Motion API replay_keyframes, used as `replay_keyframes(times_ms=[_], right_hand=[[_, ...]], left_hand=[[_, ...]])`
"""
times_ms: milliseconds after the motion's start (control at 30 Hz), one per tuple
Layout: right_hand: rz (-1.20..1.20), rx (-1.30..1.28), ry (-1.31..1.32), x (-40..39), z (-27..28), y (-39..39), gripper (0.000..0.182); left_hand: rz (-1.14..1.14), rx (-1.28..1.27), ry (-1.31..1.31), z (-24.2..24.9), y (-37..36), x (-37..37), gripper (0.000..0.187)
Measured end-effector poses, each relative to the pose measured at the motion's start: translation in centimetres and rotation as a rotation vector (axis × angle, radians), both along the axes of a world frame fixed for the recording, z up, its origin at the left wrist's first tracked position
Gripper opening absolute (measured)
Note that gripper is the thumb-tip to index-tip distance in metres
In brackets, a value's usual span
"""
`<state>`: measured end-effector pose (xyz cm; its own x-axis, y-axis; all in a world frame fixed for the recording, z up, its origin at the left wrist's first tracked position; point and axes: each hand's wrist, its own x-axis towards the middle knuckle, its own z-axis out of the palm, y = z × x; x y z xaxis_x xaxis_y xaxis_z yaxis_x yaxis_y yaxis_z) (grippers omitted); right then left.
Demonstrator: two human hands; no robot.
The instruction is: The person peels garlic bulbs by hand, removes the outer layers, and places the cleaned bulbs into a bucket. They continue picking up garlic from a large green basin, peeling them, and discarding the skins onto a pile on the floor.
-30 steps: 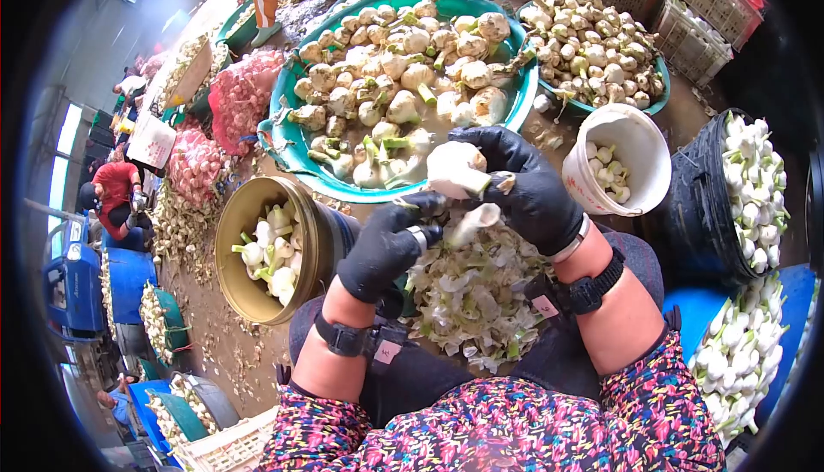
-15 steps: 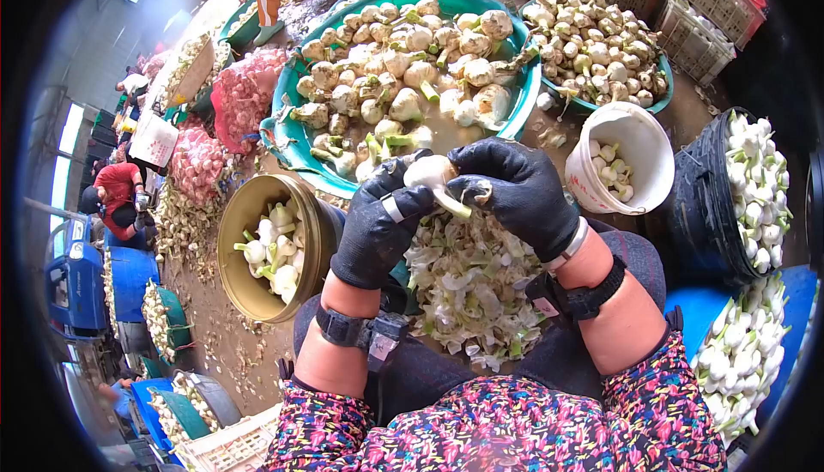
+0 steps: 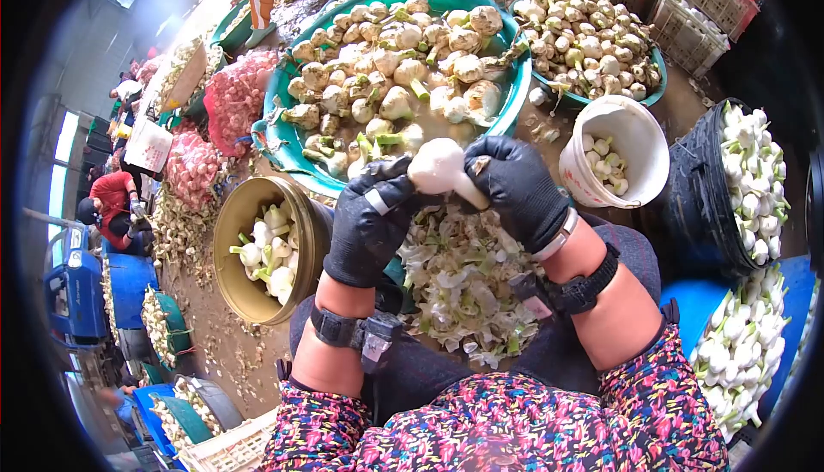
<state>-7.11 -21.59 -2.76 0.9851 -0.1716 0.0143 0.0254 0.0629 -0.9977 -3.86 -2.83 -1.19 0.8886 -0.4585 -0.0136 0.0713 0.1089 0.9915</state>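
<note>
Beyond your grip, a teal tub (image 3: 281,139) of unpeeled garlic (image 3: 396,103) stands on the wet brown floor (image 3: 210,311). Your left hand (image 3: 369,219) and right hand (image 3: 519,190) both grasp one white garlic bulb (image 3: 436,166), its stem angled toward your right. Peeled skins (image 3: 468,287) lie heaped below it; left of your grip sits a yellowish bucket (image 3: 230,279), right of it a white bucket (image 3: 659,150).

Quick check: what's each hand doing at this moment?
Left black-gloved hand: closed on the round white garlic bulb.
Right black-gloved hand: closed at the same bulb's stem end.
</note>
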Motion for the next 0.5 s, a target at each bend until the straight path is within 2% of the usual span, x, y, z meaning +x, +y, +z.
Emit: replay_keyframes(times_ms=[67, 133, 167, 200, 267, 333, 367, 400, 467, 500], right_hand=[[0.198, 0.228, 0.060, -0.5, 0.6, 0.0, 0.014], [0.139, 0.295, 0.070, -0.5, 1.1, -0.2, 0.013], [0.076, 0.366, 0.078, -0.4, 1.3, -0.3, 0.011], [0.012, 0.436, 0.084, -0.2, 1.4, -0.4, 0.010], [-0.028, 0.411, 0.133, 0.2, 0.8, -0.3, 0.011], [-0.098, -0.248, -0.119, 0.4, 0.5, 0.5, 0.012], [-0.087, -0.350, -0.178, 0.0, 0.4, 0.9, 0.012], [-0.082, -0.349, -0.174, -0.1, 0.2, 1.1, 0.012], [0.045, -0.253, 0.022, -0.6, -0.4, 1.4, 0.007], [0.065, -0.076, 0.031, -0.4, -0.8, 1.5, 0.008]], left_hand=[[-0.026, -0.052, -0.032, 0.6, -0.6, -0.4, 0.028], [0.033, 0.068, -0.198, 0.8, -0.9, -0.3, 0.026], [0.124, -0.309, 0.258, 1.5, -0.7, -0.5, 0.029], [0.090, -0.282, 0.168, 2.2, -0.7, -0.8, 0.036], [0.106, -0.065, 0.076, 2.0, -0.5, -0.6, 0.045], [-0.023, -0.036, -0.018, 2.2, -1.5, -1.1, 0.044], [0.038, 0.040, -0.038, 2.5, -2.3, -1.7, 0.039], [0.043, 0.042, -0.033, 2.4, -1.9, -1.5, 0.039], [-0.059, 0.141, 0.129, 2.2, -0.5, -1.2, 0.034], [-0.131, 0.131, -0.215, 1.7, -0.1, -1.5, 0.034]])
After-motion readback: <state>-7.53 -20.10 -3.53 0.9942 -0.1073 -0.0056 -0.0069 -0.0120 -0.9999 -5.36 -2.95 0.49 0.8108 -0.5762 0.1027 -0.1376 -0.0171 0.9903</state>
